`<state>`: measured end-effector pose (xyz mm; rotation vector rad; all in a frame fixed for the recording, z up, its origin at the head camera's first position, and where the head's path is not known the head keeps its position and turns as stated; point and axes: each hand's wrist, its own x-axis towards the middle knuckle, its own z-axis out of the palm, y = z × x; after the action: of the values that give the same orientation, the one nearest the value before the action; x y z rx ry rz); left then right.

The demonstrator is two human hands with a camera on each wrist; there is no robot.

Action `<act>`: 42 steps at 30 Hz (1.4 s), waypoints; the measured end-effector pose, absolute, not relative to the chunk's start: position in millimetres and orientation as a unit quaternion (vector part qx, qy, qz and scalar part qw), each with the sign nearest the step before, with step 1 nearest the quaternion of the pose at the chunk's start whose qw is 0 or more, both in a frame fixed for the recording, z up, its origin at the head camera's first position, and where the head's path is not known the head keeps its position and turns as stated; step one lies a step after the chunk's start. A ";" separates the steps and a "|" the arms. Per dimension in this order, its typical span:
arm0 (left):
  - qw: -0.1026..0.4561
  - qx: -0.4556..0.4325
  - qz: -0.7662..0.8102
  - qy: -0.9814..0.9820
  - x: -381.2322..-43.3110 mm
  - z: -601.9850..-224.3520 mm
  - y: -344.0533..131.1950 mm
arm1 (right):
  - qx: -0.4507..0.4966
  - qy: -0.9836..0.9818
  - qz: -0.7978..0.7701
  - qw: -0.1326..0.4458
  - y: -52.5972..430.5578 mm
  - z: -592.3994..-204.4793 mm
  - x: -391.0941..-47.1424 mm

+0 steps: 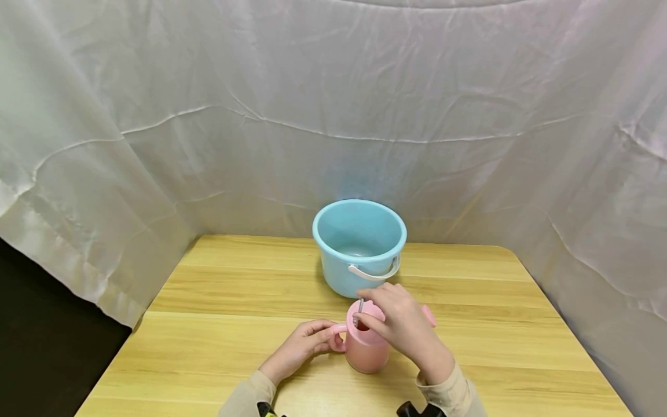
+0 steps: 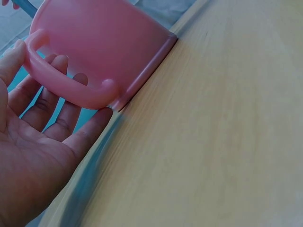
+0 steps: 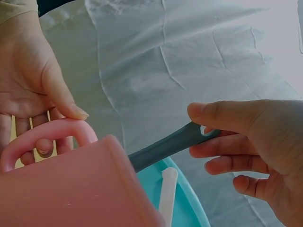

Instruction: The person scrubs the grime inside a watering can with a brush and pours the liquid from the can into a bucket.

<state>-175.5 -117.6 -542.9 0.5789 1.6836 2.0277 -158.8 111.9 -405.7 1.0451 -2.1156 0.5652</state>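
A pink watering can point(image 1: 367, 353) stands upright on the table, its spout point(image 1: 429, 315) showing past my right hand. My left hand point(image 1: 307, 343) holds the can's loop handle point(image 2: 71, 90), thumb on top and fingers behind it. Above the can's opening, my right hand point(image 1: 403, 321) pinches the end of a dark grey handle point(image 3: 165, 145) with a hole in it, between thumb and index finger. That handle slants down into the can, and its lower part is hidden inside, so its kind does not show.
Just behind the can, a light blue bucket point(image 1: 333, 272) with a white carrying handle point(image 1: 374, 277) stands on the wooden table point(image 1: 234, 301). Pale cloth point(image 1: 292, 87) hangs around the back and sides.
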 end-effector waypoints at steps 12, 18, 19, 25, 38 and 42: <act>0.216 0.210 0.734 0.609 -175.4 -543.9 -117.0 | 0.373 -0.868 0.181 0.272 107.8 -416.9 -163.3; 0.220 0.209 0.734 0.608 -175.6 -545.0 -117.3 | 0.360 -0.890 0.167 0.226 106.6 -419.1 -163.7; 0.219 0.209 0.734 0.607 -175.8 -545.1 -117.4 | 0.359 -0.891 0.166 0.224 106.5 -419.3 -163.9; 0.219 0.210 0.735 0.606 -176.2 -545.1 -117.6 | 0.364 -0.890 0.169 0.214 106.1 -420.0 -165.1; 0.216 0.216 0.738 0.602 -176.5 -545.9 -117.7 | 0.371 -0.872 0.207 0.244 111.2 -414.4 -161.1; 0.216 0.214 0.737 0.604 -176.0 -544.6 -117.6 | 0.375 -0.857 0.229 0.270 113.8 -410.0 -158.8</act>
<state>-176.0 -117.6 -544.6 0.5918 1.6723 2.0426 -158.8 113.8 -410.0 1.0105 -2.3092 0.6178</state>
